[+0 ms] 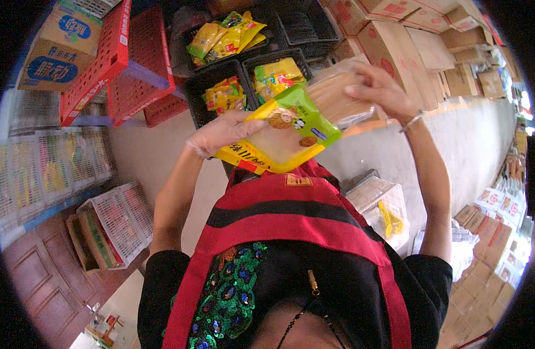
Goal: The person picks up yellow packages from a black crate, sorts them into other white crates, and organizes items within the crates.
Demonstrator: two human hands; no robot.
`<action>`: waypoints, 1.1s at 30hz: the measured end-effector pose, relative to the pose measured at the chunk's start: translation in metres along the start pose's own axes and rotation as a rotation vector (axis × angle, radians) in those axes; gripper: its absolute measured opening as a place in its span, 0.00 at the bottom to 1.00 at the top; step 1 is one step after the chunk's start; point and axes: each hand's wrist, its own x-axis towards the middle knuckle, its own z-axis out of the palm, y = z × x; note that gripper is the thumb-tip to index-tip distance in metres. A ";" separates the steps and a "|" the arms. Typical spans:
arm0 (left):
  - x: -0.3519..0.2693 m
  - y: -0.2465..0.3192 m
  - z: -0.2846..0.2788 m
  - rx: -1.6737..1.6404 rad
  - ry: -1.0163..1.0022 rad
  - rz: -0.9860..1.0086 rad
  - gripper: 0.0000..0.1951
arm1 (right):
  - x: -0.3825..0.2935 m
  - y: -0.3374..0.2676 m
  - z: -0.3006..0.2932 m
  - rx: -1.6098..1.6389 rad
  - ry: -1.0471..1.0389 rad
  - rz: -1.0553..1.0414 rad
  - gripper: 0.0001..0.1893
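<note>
My left hand [228,131], in a thin clear glove, grips the edge of a yellow and green plastic food pouch [289,135]. The pouch has a see-through panel and bears pictures and writing. Up and to the right, my right hand [381,89] holds a clear plastic packet of long pale strips, perhaps noodles [333,94]. One end of this packet meets the pouch's green end; whether it sits inside or behind is unclear. Just beyond my hands, black plastic crates [199,102] hold yellow packets [226,94] and larger yellow-green pouches [278,76].
Red perforated plastic crates [141,65] stand at upper left, beside cardboard cartons [58,48]. More cartons [394,61] are stacked at upper right. White crates [119,218] lie at lower left; another white basket [378,196] with a yellow item stands on the right.
</note>
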 end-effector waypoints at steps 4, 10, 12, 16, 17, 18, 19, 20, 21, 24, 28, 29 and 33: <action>-0.006 -0.011 -0.002 -0.129 0.054 0.041 0.25 | 0.043 0.011 0.052 0.226 -0.135 -0.110 0.21; 0.003 0.016 0.014 0.048 0.416 0.096 0.22 | 0.078 0.021 0.077 0.128 -0.058 -0.291 0.22; 0.000 0.024 0.015 0.010 0.484 0.116 0.22 | 0.079 0.005 0.075 0.073 -0.104 -0.398 0.23; 0.002 0.042 0.028 0.142 0.697 0.276 0.20 | 0.070 -0.024 0.076 -0.270 -0.119 -0.598 0.21; 0.001 0.046 0.030 0.091 0.714 0.329 0.20 | 0.065 -0.033 0.073 -0.379 -0.085 -0.667 0.20; -0.002 0.049 0.030 0.045 0.737 0.383 0.20 | 0.058 -0.043 0.068 -0.444 0.008 -0.782 0.20; -0.002 0.056 0.034 -0.008 0.748 0.442 0.21 | 0.061 -0.041 0.057 -0.558 0.166 -0.877 0.22; -0.003 0.066 0.041 -0.103 0.729 0.545 0.22 | 0.063 -0.037 0.042 -0.401 0.198 -0.902 0.24; -0.005 0.066 0.043 -0.132 0.746 0.576 0.23 | 0.066 -0.032 0.028 -0.238 0.217 -0.925 0.25; -0.015 0.064 0.042 -0.198 0.817 0.680 0.26 | 0.066 -0.014 0.027 0.178 -0.091 -0.651 0.32; -0.022 0.071 0.051 -0.177 0.871 0.785 0.28 | 0.057 -0.021 0.048 0.206 -0.044 -0.629 0.19; -0.022 0.071 0.051 -0.209 0.874 0.790 0.28 | 0.057 -0.028 0.050 0.157 -0.002 -0.686 0.15; -0.023 0.072 0.058 -0.213 0.961 0.785 0.28 | 0.075 -0.034 0.058 0.259 0.086 -0.679 0.11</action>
